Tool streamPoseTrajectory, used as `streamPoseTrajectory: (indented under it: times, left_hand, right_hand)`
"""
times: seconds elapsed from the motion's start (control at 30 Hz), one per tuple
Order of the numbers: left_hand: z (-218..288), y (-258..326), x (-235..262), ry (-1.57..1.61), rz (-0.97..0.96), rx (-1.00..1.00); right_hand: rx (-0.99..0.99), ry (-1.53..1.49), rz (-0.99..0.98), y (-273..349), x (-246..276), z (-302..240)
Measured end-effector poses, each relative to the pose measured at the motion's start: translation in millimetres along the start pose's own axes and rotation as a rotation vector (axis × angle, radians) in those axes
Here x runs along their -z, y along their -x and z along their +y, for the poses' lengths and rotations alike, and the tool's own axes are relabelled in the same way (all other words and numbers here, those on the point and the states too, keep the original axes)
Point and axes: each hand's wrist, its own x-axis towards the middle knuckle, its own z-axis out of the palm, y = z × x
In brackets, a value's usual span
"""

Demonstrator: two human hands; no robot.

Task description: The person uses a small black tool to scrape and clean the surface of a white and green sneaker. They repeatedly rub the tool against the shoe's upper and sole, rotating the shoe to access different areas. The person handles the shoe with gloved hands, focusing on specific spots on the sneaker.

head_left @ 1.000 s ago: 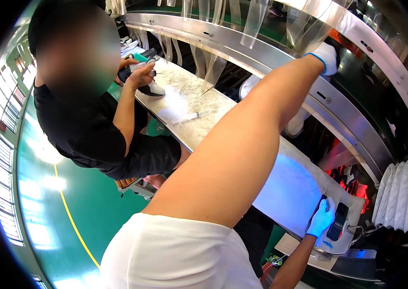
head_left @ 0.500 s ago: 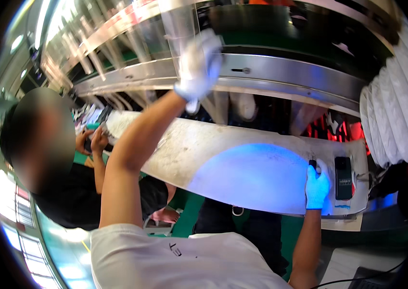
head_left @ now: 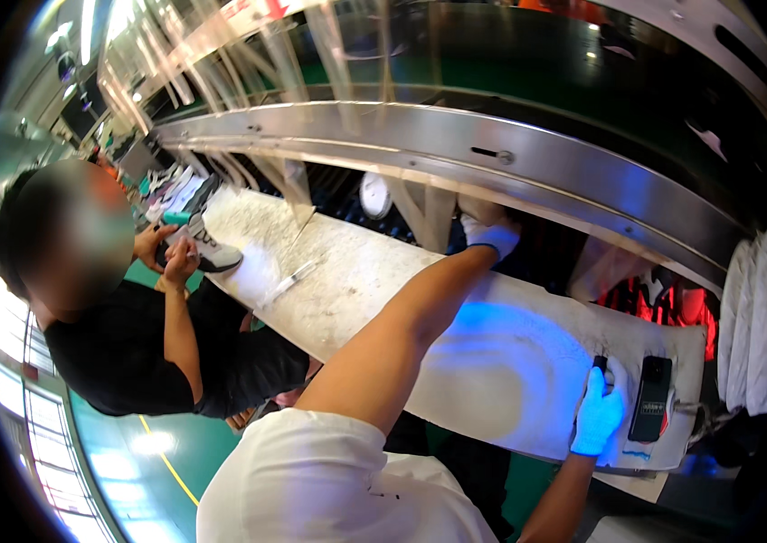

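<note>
My left hand point(head_left: 490, 233), in a white glove, reaches below the metal rail at the back of the worktop, among clear plastic strips. Its fingers are hidden behind a strip and in shadow, so I cannot see whether they grip anything. Left of it a white shoe point(head_left: 375, 195) shows in the dark opening under the rail. At the right end of the worktop, my gloved right hand point(head_left: 601, 418) is closed around a small black torch point(head_left: 600, 362). Blue light spreads over the pale worktop point(head_left: 356, 290) beside that hand. A black phone point(head_left: 650, 398) lies just right of it.
On my left a co-worker point(head_left: 121, 335) handles a grey-and-white shoe point(head_left: 212, 249) at the worktop's far end. A white pen-like tool point(head_left: 291, 281) lies between us. The metal rail point(head_left: 456, 140) runs along the back; a pleated white hose point(head_left: 763, 326) hangs at right.
My left hand has come down from above the rail, moving right, into the opening beneath it. My right hand stays by the phone with the torch. The view has shifted.
</note>
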Motion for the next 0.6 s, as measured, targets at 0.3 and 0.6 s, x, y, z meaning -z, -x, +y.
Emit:
streamPoseTrajectory:
  times: [0.3,0.6]
  left_hand:
    - [-31.3,-34.3,82.5,0.312,-0.227,0.292]
    - [-57.8,130.5,260.6,2.229,-0.726,0.849]
  right_hand:
    - [-0.051,-0.053,-0.083,-6.0,0.5,-23.4]
    - [0.435,-0.098,-0.003,-95.7,47.1,-140.6]
